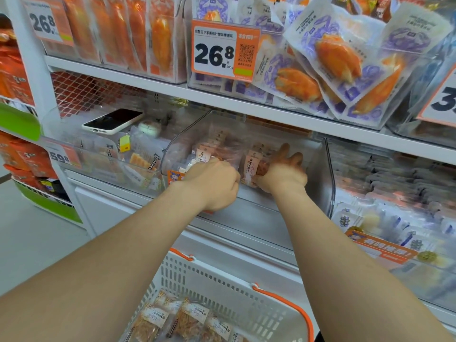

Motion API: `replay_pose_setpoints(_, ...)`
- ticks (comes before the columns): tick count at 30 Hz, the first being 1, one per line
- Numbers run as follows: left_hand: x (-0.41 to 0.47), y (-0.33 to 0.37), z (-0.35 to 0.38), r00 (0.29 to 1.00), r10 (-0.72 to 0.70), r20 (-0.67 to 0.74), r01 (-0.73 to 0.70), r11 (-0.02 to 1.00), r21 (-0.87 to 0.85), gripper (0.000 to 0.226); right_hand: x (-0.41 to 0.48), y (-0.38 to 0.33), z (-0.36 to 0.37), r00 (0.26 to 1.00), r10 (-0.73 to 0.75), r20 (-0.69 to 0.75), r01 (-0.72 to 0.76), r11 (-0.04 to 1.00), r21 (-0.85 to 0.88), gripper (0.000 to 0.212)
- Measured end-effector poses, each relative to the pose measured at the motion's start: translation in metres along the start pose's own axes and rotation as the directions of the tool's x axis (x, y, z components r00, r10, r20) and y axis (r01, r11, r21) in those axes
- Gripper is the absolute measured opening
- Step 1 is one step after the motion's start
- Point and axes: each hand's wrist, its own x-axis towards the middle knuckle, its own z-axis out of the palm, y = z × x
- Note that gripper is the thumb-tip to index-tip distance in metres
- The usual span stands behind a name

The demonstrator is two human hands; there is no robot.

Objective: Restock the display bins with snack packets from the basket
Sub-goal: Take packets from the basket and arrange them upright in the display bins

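Both hands are reached into the bin on the middle shelf point(234, 243). The left hand point(214, 183) is seen knuckles-up, its fingers curled over the tops of the clear, pink-labelled snack packets point(253, 166) standing there, so it is judged to be grasping a few of them (blur hides the fingertips). The right hand point(282, 175) is unclenched. Its fingers are held straight and spread, pointing toward the back of the shelf, and its palm side is laid against the right end of the row.

The snack packets are stood on edge with their long axis upright, and the row is run left to right between the two hands. The outermost packet is touched by the right hand, and bare space is left between that hand and the bin's right wall. The row appears to be in the course of being squared up.

The stock is held in a clear, curved plastic display bin point(329, 178). Below the forearms, a white perforated plastic basket with orange handles point(222, 280) is seen, with flat packets of brown dried strips point(187, 319) left in it, so the restocking is judged unfinished. The next load lies down and toward the body, somewhat nearer the left arm.

In the neighbouring bin a white-edged smartphone point(113, 120) is laid on the stock, and an orange price tag point(222, 50) is hung above.
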Motion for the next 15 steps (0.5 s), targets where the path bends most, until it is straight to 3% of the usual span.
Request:
replay_pose_setpoints(2,-0.002,0.0,-0.001,1.0,0.003,-0.011,-0.003,1.0,0.003,0.035,0.001,0.001,0.003,0.999,0.002,-0.034,-0.002,1.0,-0.006,0.116)
replay_pose_setpoints(6,-0.007,0.003,-0.001,0.998,0.01,-0.064,-0.009,1.0,0.029,0.032,0.001,0.0,0.003,1.0,-0.003,0.029,-0.001,0.988,0.153,0.108)
replay_pose_setpoints(12,-0.015,0.009,-0.004,0.989,-0.013,-0.149,0.023,0.998,0.062,0.031,-0.007,0.004,-0.004,0.994,-0.065,0.086,0.046,0.978,0.204,0.112)
replay_pose_setpoints(15,-0.022,0.012,-0.004,0.98,-0.016,-0.196,0.025,0.999,0.047,0.03,-0.014,0.008,-0.009,0.993,-0.066,0.093,0.046,0.978,0.205,0.103)
